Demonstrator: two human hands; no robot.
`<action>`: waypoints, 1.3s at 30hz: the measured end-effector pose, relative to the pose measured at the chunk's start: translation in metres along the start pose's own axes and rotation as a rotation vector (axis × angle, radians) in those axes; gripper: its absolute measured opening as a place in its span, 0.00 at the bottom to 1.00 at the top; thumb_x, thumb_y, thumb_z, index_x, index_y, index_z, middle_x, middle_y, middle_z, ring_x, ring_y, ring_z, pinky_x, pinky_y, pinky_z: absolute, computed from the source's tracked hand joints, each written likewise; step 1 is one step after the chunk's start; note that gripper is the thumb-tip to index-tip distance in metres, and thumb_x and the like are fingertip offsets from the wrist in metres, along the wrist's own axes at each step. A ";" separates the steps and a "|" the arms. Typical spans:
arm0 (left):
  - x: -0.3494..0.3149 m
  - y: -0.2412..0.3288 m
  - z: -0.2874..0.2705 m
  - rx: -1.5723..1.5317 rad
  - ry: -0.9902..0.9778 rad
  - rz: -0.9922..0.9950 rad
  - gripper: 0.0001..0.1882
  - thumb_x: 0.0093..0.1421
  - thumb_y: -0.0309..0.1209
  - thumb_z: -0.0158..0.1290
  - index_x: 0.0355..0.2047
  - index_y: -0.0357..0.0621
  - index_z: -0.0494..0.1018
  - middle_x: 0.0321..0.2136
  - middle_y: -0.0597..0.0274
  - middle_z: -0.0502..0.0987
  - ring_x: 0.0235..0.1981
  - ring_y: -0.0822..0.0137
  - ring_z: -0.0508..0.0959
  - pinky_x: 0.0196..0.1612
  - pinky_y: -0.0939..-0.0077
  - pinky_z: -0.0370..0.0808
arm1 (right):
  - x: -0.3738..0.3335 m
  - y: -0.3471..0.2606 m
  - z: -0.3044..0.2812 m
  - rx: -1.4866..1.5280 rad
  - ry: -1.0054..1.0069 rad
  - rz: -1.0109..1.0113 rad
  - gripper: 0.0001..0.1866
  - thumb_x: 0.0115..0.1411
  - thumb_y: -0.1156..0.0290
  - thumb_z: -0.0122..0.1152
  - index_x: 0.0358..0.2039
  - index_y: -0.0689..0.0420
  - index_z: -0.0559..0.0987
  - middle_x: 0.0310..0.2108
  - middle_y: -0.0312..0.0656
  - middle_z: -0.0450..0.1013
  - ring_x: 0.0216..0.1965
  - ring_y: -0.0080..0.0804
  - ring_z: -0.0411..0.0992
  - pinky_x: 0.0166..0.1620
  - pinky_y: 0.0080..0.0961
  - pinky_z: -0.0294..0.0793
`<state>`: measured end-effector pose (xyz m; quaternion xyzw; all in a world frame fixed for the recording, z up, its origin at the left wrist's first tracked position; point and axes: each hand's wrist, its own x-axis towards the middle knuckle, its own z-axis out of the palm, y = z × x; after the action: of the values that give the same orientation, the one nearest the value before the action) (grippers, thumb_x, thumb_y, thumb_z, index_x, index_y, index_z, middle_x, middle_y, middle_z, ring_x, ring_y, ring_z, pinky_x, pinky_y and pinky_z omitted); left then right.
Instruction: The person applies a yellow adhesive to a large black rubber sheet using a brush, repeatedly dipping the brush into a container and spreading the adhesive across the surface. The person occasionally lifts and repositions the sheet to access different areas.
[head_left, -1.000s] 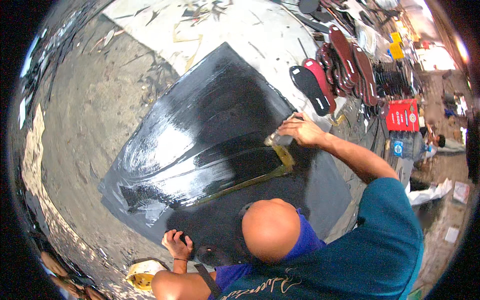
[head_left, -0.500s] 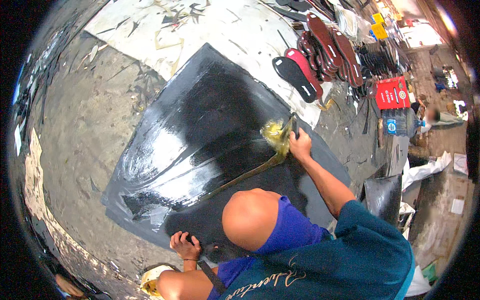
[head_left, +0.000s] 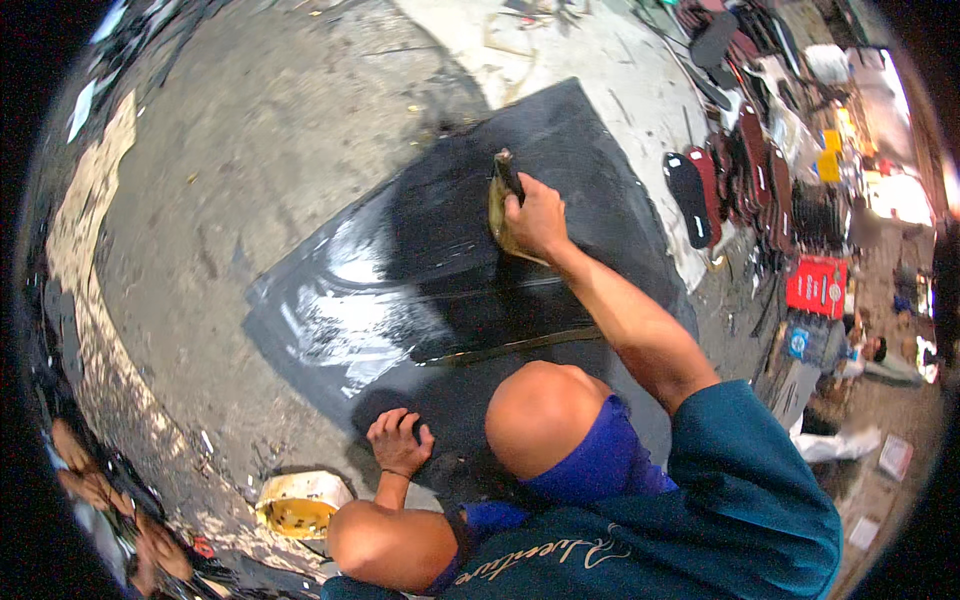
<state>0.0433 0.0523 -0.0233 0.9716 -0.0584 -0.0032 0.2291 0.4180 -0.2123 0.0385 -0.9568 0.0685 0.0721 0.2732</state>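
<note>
A large black sheet [head_left: 625, 240] lies on the floor in front of my knees, its surface wet and shiny in parts. My right hand [head_left: 539, 215] grips the dark handle of a flat glue spreader [head_left: 497, 215], whose yellowish blade rests on the far middle part of the sheet. A yellowish ridge of glue [head_left: 520, 350] runs across the sheet nearer to me. My left hand [head_left: 401, 442] rests on the near left edge of the sheet, fingers apart and slightly bent, holding nothing that shows.
To the left of my bent knee stands a white tub [head_left: 305, 503], yellow inside. Dark and red insoles [head_left: 686, 200] are piled at the right, past a pale sheet [head_left: 450, 25] with scraps. A red box [head_left: 817, 287] and a clear water jug [head_left: 803, 343] stand farther right.
My right hand has carried the spreader leftward and away from me over the sheet. The yellow glue blob by the blade no longer shows. My view has swung, bringing the tub fully in.
</note>
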 end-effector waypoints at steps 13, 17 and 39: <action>0.000 -0.002 0.003 -0.106 0.108 -0.036 0.15 0.53 0.41 0.58 0.41 0.59 0.73 0.48 0.72 0.71 0.53 0.66 0.69 0.54 0.64 0.65 | -0.071 -0.200 0.152 -0.024 -0.331 -0.626 0.17 0.58 0.70 0.54 0.48 0.51 0.78 0.39 0.52 0.78 0.38 0.56 0.77 0.42 0.50 0.77; -0.011 -0.002 0.007 -0.119 0.117 -0.044 0.15 0.54 0.41 0.57 0.42 0.59 0.73 0.48 0.71 0.72 0.53 0.66 0.69 0.55 0.64 0.66 | -0.103 -0.237 0.187 -0.177 -0.561 -1.019 0.17 0.58 0.72 0.53 0.47 0.48 0.78 0.37 0.43 0.79 0.38 0.48 0.79 0.41 0.47 0.77; -0.002 0.003 -0.002 0.054 0.046 -0.015 0.21 0.49 0.31 0.60 0.44 0.50 0.70 0.48 0.57 0.69 0.52 0.50 0.69 0.55 0.52 0.63 | -0.100 0.321 -0.201 -0.707 -0.700 -0.712 0.26 0.60 0.69 0.51 0.60 0.39 0.72 0.58 0.31 0.71 0.60 0.32 0.67 0.60 0.42 0.62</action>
<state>0.0413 0.0507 -0.0204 0.9777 -0.0457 0.0189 0.2043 0.2854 -0.5800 0.0606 -0.8733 -0.3772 0.3046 -0.0471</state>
